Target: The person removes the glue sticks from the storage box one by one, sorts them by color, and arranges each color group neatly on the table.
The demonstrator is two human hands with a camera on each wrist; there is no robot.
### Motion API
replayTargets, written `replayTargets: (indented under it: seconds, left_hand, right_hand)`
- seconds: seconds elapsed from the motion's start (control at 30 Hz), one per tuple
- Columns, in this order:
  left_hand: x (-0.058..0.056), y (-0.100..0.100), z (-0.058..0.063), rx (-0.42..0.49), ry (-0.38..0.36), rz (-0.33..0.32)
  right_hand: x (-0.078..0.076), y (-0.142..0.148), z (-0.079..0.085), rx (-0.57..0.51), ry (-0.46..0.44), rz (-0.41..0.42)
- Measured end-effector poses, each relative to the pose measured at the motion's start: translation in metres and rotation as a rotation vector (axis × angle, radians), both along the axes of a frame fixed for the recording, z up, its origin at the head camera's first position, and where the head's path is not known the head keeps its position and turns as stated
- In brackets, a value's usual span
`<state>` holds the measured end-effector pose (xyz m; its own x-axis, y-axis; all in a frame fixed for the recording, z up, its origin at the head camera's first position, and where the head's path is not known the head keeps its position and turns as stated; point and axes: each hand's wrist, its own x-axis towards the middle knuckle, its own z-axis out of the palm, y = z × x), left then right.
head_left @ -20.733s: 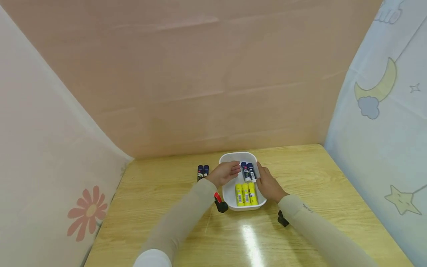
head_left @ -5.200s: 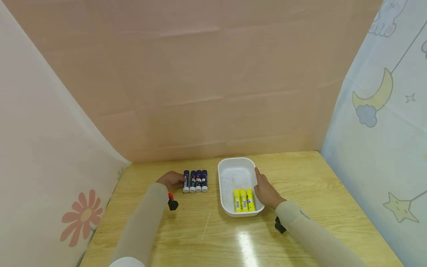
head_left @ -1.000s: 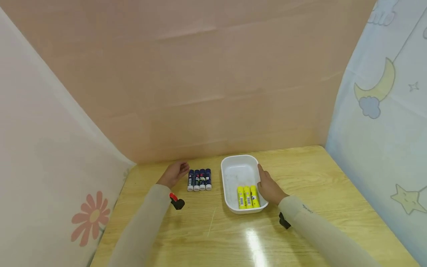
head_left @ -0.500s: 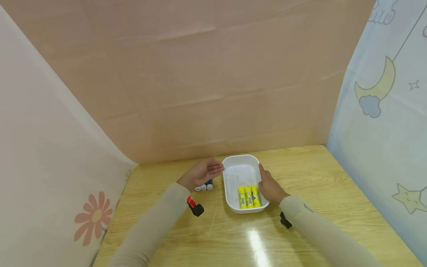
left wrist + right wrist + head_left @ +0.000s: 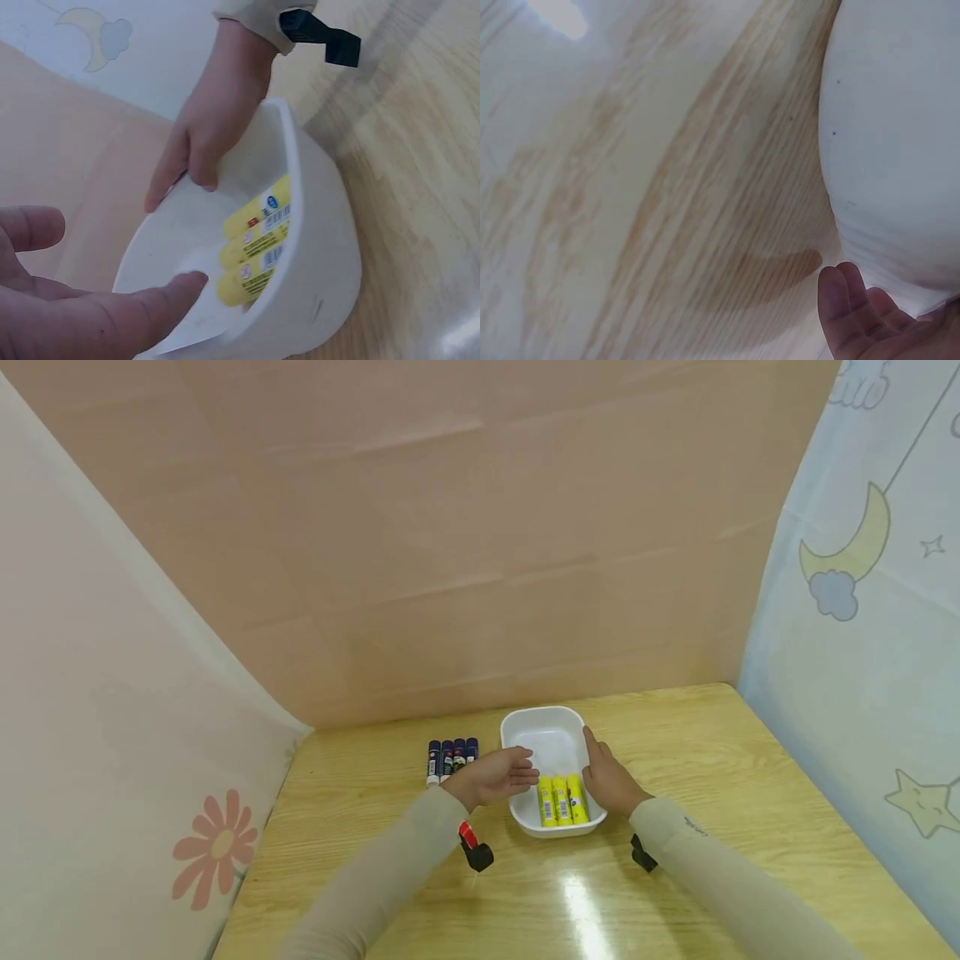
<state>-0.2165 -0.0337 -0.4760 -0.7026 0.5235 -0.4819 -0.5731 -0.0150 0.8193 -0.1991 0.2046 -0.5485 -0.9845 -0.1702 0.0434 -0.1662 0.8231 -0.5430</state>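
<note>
My left hand (image 5: pixel 498 775) reaches over the near-left rim of a white plastic tray (image 5: pixel 542 714), fingers loosely extended and holding nothing. Its fingertips come close to three yellow glue sticks (image 5: pixel 562 802) lying side by side in the tray's near end. On the tray's right side, my right hand (image 5: pixel 606 781) grips the wall; in the left wrist view its thumb (image 5: pixel 203 161) hooks inside over the rim. The right wrist view has its other fingers (image 5: pixel 847 304) against the outer wall. Left of the tray lies a row of several dark blue glue sticks (image 5: pixel 435 758), partly covered by my left hand.
The wooden table (image 5: pixel 675 735) is bounded by a brown backdrop (image 5: pixel 420 635) behind and printed cloth walls at both sides. A black wrist camera mount (image 5: pixel 478 856) hangs below my left wrist, another (image 5: pixel 642 856) below the right.
My left hand has swung right from beside the blue glue sticks to over the tray. Long before, two blue sticks lay in the tray; now they are rowed on the table. Right hand stays.
</note>
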Motion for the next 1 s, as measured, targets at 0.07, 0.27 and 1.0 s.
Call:
replayTargets:
  seconds: [0.07, 0.27, 1.0]
  left_hand:
    - [0.004, 0.005, -0.002, -0.03, -0.013, -0.006]
    - [0.009, 0.02, -0.002, -0.202, 0.033, -0.131]
    - [0.014, 0.038, -0.018, -0.442, 0.112, -0.029]
  right_hand:
    - [0.0, 0.0, 0.0, 0.001, 0.004, 0.004]
    - [0.001, -0.001, 0.003, -0.009, -0.01, -0.003]
    - [0.0, -0.007, 0.002, -0.025, 0.006, 0.002]
